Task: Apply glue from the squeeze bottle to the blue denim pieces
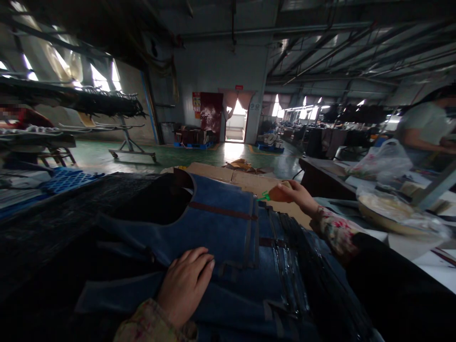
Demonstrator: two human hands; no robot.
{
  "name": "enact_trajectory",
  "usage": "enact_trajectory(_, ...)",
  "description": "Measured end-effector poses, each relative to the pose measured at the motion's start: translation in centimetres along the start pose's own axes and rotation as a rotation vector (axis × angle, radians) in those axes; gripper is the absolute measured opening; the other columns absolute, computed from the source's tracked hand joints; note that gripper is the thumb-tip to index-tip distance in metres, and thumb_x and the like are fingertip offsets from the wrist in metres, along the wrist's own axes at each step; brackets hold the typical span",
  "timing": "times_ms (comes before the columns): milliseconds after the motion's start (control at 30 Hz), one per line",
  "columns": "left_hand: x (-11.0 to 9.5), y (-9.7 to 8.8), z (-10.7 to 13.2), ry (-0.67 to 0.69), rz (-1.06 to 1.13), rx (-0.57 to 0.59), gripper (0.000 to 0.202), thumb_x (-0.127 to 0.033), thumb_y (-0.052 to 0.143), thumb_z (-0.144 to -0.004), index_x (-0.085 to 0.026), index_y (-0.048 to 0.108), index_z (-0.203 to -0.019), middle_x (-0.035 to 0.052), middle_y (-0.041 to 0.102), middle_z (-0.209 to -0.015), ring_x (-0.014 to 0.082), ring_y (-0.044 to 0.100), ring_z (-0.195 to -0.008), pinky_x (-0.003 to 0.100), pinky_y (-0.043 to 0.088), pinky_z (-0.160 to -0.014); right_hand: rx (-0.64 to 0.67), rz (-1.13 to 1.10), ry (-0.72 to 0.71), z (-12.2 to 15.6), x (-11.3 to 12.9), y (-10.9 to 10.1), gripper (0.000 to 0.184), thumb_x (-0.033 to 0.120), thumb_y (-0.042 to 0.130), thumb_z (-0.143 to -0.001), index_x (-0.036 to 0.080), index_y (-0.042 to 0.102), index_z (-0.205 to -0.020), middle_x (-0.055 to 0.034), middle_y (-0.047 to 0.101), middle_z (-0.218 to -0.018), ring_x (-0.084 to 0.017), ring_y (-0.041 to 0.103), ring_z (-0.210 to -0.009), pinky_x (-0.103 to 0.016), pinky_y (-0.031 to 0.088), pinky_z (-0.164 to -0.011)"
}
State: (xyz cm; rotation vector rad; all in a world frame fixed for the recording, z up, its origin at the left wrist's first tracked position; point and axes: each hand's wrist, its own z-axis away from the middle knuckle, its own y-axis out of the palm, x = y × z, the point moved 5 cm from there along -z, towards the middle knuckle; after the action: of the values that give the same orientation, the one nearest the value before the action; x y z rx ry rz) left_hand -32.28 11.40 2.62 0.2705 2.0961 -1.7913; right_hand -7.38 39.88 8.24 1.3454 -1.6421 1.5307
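A blue denim vest-shaped piece (217,223) lies on top of a thick stack of like pieces (285,266) in front of me. My left hand (187,282) rests flat on the near part of the top piece, fingers stretched out. Over the stack's far right corner, my right hand (294,192) is closed round an orange squeeze bottle (278,194) whose green nozzle points left at the piece's top edge. Brown bands run along the piece's upper edge and right side.
An open cardboard box (235,178) stands behind the stack. Dark fabric (53,223) covers the table at left. To the right, a table holds plastic bags (383,161) and a wrapped dish (395,211); another person (427,126) stands there. A wheeled rack (130,142) stands on the green floor.
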Motion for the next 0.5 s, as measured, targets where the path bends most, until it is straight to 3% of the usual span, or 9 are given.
enact_trajectory(133, -0.1, 0.0, 0.1, 0.001, 0.002, -0.002, 0.038, -0.035, 0.029, -0.092, -0.026, 0.063, -0.108, 0.0022, 0.058, -0.122, 0.0191, 0.050, -0.115, 0.042, 0.039, -0.096, 0.045, 0.026, -0.041, 2.1, 0.3, -0.1, 0.062, 0.062, 0.060, -0.069, 0.016, 0.055, -0.111, -0.0089, 0.059, -0.104, -0.021, 0.057, -0.094, -0.028, 0.050, -0.068)
enact_trajectory(233, 0.0, 0.2, 0.1, 0.005, 0.001, -0.009, 0.037, -0.035, 0.030, -0.092, -0.026, 0.063, -0.107, 0.0016, 0.059, -0.122, 0.0183, 0.050, -0.115, 0.041, 0.039, -0.097, 0.099, 0.039, -0.048, 3.4, 0.4, -0.1, 0.060, 0.063, 0.060, -0.070, 0.019, 0.055, -0.110, -0.0084, 0.059, -0.109, -0.024, 0.056, -0.102, -0.035, 0.048, -0.084)
enact_trajectory(333, 0.0, 0.3, 0.2, -0.004, -0.014, -0.004, 0.037, -0.035, 0.030, -0.092, -0.027, 0.063, -0.107, 0.0004, 0.058, -0.122, 0.0180, 0.050, -0.115, 0.040, 0.038, -0.096, 0.124, 0.004, -0.043, 3.8, 0.1, -0.1, 0.062, 0.063, 0.060, -0.069, 0.019, 0.052, -0.111, -0.0082, 0.058, -0.110, -0.024, 0.055, -0.104, -0.037, 0.046, -0.089)
enact_trajectory(500, -0.1, 0.3, 0.4, -0.009, -0.027, 0.005, 0.037, -0.035, 0.030, -0.093, -0.028, 0.063, -0.108, -0.0005, 0.057, -0.124, 0.0175, 0.049, -0.116, 0.040, 0.038, -0.096, 0.005, 0.019, -0.117, 3.1, -1.0, -0.3, 0.064, 0.064, 0.060, -0.068, 0.020, 0.048, -0.114, -0.0075, 0.055, -0.109, -0.024, 0.053, -0.103, -0.039, 0.045, -0.090)
